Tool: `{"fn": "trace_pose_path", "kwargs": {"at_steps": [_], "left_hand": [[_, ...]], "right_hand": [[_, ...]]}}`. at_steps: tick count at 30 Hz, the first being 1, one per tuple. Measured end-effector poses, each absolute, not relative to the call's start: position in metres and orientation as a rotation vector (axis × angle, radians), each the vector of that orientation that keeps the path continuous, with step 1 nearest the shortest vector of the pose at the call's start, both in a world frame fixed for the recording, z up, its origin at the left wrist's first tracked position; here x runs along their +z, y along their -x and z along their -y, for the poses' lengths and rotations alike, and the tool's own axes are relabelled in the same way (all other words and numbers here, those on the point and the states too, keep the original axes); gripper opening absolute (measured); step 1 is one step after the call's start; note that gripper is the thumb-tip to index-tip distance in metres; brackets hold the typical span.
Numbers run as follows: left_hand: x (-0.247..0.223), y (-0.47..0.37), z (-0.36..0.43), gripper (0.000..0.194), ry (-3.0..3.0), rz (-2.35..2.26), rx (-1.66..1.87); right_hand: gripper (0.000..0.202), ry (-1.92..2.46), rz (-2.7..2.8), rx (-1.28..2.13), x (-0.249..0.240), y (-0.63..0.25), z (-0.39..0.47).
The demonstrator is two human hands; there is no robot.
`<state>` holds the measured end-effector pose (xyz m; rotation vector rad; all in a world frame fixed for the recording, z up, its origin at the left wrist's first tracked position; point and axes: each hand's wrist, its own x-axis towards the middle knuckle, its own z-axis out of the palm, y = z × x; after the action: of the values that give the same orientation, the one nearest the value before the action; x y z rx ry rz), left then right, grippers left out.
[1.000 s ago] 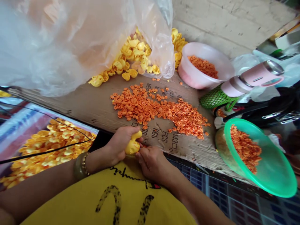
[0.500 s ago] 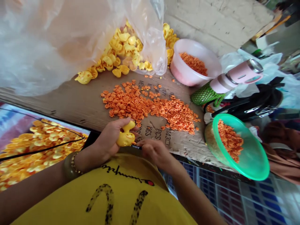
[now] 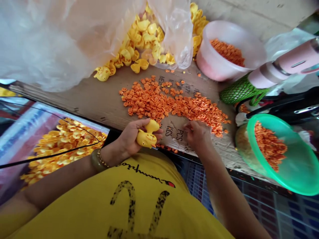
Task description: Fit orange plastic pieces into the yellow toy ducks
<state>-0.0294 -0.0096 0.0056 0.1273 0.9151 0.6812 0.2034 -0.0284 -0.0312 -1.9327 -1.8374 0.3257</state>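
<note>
My left hand (image 3: 132, 137) is closed around a yellow plastic toy duck piece (image 3: 147, 141), two rounded shells joined together, with holes and a bit of orange at one end. My right hand (image 3: 198, 134) is at the near edge of a spread of small orange plastic pieces (image 3: 147, 99) on the cardboard. Its fingers are curled and pinched together; whatever is between them is hidden. Several more yellow duck shells (image 3: 149, 39) spill from a clear plastic bag (image 3: 62, 43) at the back.
A pale pink bowl (image 3: 206, 63) of orange pieces stands at the back right, beside a pink tumbler (image 3: 269, 74) in a green net. Nearer, a green basin (image 3: 304, 159) tilts with more pieces inside. Yellow shells (image 3: 67, 142) fill a bag below the left table edge.
My right hand has moved from beside the duck piece, forward and right to the orange pieces. My left hand still holds the duck piece. The camera view has shifted.
</note>
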Motion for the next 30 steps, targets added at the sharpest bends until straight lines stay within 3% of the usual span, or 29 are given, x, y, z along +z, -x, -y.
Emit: {"fn": "trace_pose_path", "kwargs": {"at_steps": [6, 14, 22, 30], "left_hand": [[0.006, 0.026, 0.014, 0.019, -0.137, -0.941, 0.693], [0.004, 0.020, 0.019, 0.026, -0.159, -1.019, 0.712], [0.003, 0.021, 0.024, 0.024, -0.171, -1.136, 0.706], [-0.001, 0.022, 0.025, 0.024, -0.181, -1.179, 0.771]], "right_hand": [[0.005, 1.480, 1.306, 0.890, -0.003, -0.145, 0.055], [0.021, 1.193, 1.914, 0.636, -0.005, -0.120, 0.062], [0.024, 1.206, 2.361, 0.432, 0.008, -0.116, 0.067], [0.020, 1.244, 2.144, 0.660, 0.003, -0.108, 0.065]]}}
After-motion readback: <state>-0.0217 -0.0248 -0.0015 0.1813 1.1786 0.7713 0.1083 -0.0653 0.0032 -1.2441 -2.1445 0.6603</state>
